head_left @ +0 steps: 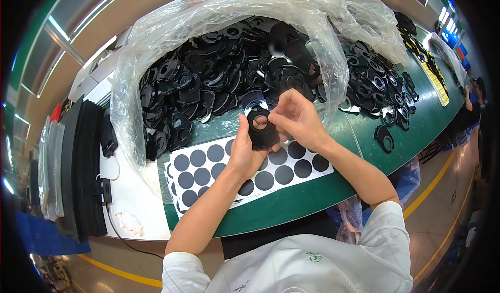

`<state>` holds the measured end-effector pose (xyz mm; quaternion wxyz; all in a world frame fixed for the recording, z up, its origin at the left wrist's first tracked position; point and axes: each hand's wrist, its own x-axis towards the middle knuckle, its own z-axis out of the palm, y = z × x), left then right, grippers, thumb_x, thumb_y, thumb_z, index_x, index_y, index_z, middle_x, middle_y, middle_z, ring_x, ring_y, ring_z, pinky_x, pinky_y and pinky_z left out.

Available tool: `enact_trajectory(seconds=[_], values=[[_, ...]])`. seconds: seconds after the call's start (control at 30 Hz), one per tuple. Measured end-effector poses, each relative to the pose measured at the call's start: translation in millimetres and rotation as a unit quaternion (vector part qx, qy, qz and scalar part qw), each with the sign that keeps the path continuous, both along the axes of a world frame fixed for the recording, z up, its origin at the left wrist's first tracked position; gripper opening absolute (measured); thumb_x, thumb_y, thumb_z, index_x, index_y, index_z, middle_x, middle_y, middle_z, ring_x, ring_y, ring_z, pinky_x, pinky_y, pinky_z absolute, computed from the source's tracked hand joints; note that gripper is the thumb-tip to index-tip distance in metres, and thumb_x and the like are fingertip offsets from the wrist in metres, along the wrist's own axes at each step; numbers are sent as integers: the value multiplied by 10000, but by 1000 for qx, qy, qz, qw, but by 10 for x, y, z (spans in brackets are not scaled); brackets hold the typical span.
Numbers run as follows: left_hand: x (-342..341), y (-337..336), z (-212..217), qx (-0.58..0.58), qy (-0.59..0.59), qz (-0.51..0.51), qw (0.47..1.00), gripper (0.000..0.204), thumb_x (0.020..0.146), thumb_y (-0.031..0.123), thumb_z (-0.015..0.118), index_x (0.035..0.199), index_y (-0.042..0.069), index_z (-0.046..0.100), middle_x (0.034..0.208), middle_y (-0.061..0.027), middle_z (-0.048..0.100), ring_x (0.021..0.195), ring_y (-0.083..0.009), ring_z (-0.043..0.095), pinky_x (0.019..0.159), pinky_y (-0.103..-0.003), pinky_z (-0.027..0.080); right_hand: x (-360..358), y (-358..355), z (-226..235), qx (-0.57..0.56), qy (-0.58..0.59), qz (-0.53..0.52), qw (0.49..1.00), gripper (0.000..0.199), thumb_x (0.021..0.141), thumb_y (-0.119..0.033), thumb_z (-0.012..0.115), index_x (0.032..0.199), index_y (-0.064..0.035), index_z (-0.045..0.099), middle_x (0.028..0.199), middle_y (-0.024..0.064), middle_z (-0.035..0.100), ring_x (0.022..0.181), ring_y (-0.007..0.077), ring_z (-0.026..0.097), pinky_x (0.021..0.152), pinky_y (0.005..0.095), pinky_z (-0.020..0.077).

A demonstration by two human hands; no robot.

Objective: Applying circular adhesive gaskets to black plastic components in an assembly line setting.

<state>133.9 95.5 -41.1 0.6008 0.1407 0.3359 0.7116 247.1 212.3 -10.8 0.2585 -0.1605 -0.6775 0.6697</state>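
A flat black plastic part with a round hole (265,137) is in my left hand (244,152), whose fingers wrap its left and lower edges. My right hand (299,120) comes in from the right, thumb and forefinger pinched at the rim of the hole. Whether a small thing lies in that pinch I cannot make out. Under both hands lie white sheets (239,202) of round dark grey stickers (264,180). Just beyond my hands, a large clear plastic bag (127,111) lies open around a heap of similar black parts (192,85).
More black parts (375,85) lie to the right on the green table (291,209), one (384,138) apart near its edge. At the left stand dark upright sheets (86,163) and a black device with a cable (105,189). A person (474,95) is at the far right.
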Motion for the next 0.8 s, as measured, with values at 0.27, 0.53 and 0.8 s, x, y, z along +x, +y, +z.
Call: enact_trajectory(seconds=[0.27, 0.53, 0.8], values=[[-16, -2, -40, 13, 2, -4, 1000, 570, 978, 555, 173, 1011, 94, 507, 1004, -115, 572, 865, -257, 581, 664, -327, 435, -16, -24, -47, 21, 29, -11, 999, 193, 853, -26, 628, 907, -51, 444, 746, 44, 604, 506, 57, 532, 449, 195, 405], [-20, -20, -25, 37, -4, -7, 999, 354, 1000, 406, 358, 1031, 83, 499, 995, -92, 565, 865, -221, 576, 648, -317, 442, -5, -84, -25, 163, 38, -61, 984, 149, 833, -24, 645, 865, -25, 500, 737, 40, 600, 558, 85, 572, 530, 224, 466], [-19, -17, -79, 26, 2, 10, 1000, 166, 937, 139, 479, 1092, 79, 478, 1015, -69, 545, 879, -175, 545, 636, -314, 454, 23, -38, -22, 548, 69, -113, 826, 196, 711, -36, 679, 891, -54, 604, 806, 44, 620, 830, 221, 599, 661, 315, 485]])
